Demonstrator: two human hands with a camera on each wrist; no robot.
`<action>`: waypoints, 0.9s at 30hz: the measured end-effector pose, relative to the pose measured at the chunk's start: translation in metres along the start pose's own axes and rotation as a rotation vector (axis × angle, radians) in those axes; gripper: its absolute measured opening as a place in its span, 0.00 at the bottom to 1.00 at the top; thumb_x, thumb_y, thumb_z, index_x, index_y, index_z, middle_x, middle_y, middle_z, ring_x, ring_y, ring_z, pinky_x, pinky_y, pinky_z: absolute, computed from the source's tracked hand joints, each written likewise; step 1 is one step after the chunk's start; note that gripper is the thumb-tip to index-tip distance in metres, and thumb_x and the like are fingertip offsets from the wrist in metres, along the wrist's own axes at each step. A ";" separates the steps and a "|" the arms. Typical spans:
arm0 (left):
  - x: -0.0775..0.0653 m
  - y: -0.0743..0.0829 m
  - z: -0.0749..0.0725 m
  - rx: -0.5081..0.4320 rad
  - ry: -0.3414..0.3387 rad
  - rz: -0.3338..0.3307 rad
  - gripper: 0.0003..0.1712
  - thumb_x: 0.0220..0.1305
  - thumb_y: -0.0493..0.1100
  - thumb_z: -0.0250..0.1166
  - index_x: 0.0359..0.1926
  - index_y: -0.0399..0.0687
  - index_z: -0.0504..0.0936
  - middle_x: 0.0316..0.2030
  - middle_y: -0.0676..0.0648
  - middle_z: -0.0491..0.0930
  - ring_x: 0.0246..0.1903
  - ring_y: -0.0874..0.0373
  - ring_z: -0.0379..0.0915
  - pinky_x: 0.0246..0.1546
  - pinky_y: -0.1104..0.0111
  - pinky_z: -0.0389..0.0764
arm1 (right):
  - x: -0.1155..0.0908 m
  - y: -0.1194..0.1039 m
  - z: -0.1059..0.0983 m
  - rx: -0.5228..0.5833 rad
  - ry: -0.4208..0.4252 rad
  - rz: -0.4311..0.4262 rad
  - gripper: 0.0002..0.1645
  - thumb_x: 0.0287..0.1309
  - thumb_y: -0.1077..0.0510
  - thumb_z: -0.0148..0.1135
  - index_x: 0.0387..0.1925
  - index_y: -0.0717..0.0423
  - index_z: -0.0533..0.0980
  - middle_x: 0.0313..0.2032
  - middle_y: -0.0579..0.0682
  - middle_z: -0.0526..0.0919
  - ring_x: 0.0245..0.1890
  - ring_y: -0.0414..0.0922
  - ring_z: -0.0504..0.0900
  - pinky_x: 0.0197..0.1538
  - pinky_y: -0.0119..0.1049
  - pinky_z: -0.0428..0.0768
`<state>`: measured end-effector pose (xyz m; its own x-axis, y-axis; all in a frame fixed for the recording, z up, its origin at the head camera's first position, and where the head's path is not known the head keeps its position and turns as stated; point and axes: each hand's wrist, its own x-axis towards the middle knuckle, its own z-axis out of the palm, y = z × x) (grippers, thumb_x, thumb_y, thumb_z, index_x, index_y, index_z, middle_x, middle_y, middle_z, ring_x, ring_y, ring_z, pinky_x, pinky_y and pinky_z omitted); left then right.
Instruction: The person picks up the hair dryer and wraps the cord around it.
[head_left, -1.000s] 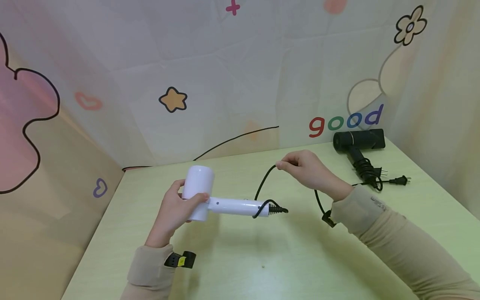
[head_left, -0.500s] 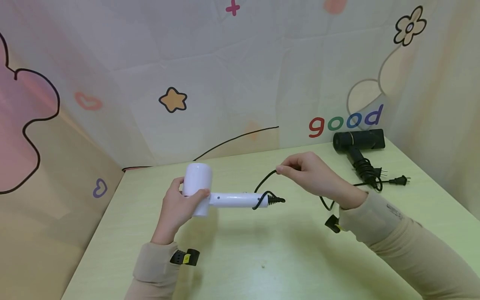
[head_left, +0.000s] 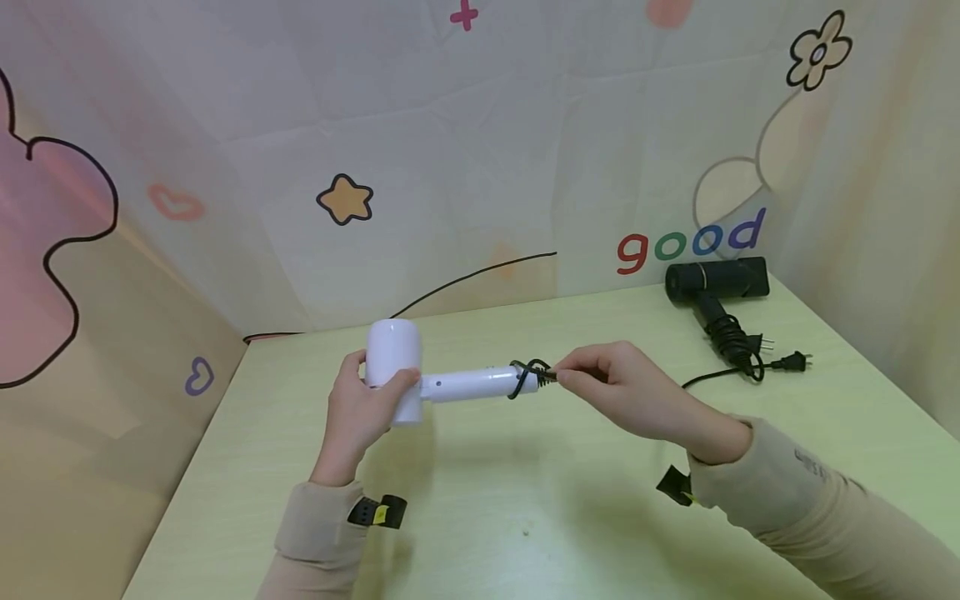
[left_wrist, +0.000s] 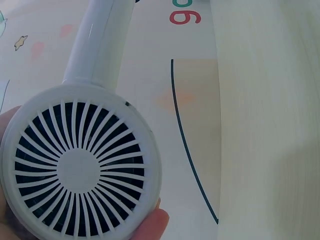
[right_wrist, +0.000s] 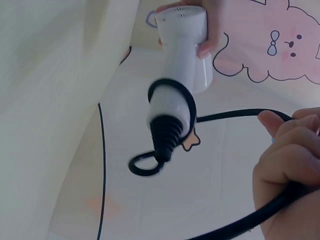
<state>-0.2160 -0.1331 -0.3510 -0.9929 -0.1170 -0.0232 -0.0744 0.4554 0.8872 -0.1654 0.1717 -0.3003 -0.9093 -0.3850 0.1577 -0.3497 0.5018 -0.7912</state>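
A white hair dryer [head_left: 472, 384] is held above the table, its handle pointing right. My left hand [head_left: 352, 421] grips it round the barrel, thumb across the front. Slatted vents [left_wrist: 77, 170] on the barrel's end fill much of the left wrist view. A black cord [right_wrist: 235, 114] leaves the handle through a ribbed sleeve [right_wrist: 166, 137] and loops round the handle's end. My right hand [head_left: 633, 392] pinches this cord close to the handle's end. In the right wrist view, more cord passes below that hand's fingers.
A black hair dryer [head_left: 720, 280], cord bundled round its handle, lies at the table's back right. Beside it is a black plug [head_left: 793, 361], whose cord runs left behind my right arm. A printed cloth [head_left: 465, 167] hangs behind the pale table [head_left: 480, 517].
My right hand has come down and nearer to me, bringing the cord to the handle's end. The white dryer has risen slightly in view. The plug has slid a little left.
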 end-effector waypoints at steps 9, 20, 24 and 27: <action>-0.001 0.003 0.001 -0.014 0.017 -0.023 0.45 0.55 0.58 0.65 0.68 0.46 0.56 0.52 0.37 0.71 0.44 0.42 0.75 0.23 0.64 0.81 | -0.010 0.011 0.016 0.071 -0.132 -0.049 0.15 0.64 0.63 0.52 0.48 0.63 0.79 0.19 0.44 0.70 0.13 0.33 0.57 0.19 0.28 0.61; -0.002 0.008 0.003 -0.058 0.021 -0.050 0.45 0.56 0.57 0.64 0.68 0.45 0.55 0.53 0.37 0.70 0.45 0.41 0.75 0.22 0.65 0.81 | -0.009 0.029 0.036 0.082 -0.255 -0.071 0.20 0.66 0.62 0.51 0.57 0.65 0.74 0.26 0.48 0.77 0.15 0.33 0.57 0.20 0.26 0.62; -0.002 0.008 0.003 -0.086 0.013 -0.059 0.45 0.56 0.57 0.64 0.68 0.46 0.55 0.53 0.37 0.70 0.44 0.41 0.75 0.23 0.64 0.81 | -0.005 0.042 0.043 0.074 -0.285 -0.055 0.23 0.68 0.59 0.50 0.61 0.62 0.70 0.28 0.49 0.78 0.14 0.33 0.56 0.20 0.26 0.61; -0.001 0.007 0.003 -0.101 0.003 -0.061 0.46 0.56 0.57 0.64 0.68 0.45 0.54 0.53 0.37 0.69 0.44 0.41 0.75 0.23 0.63 0.82 | 0.000 0.051 0.048 0.054 -0.294 -0.040 0.24 0.69 0.59 0.48 0.63 0.61 0.68 0.29 0.48 0.78 0.14 0.34 0.54 0.21 0.26 0.60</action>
<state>-0.2158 -0.1272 -0.3466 -0.9865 -0.1444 -0.0777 -0.1250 0.3557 0.9262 -0.1728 0.1601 -0.3685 -0.7880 -0.6153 0.0181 -0.3644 0.4425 -0.8194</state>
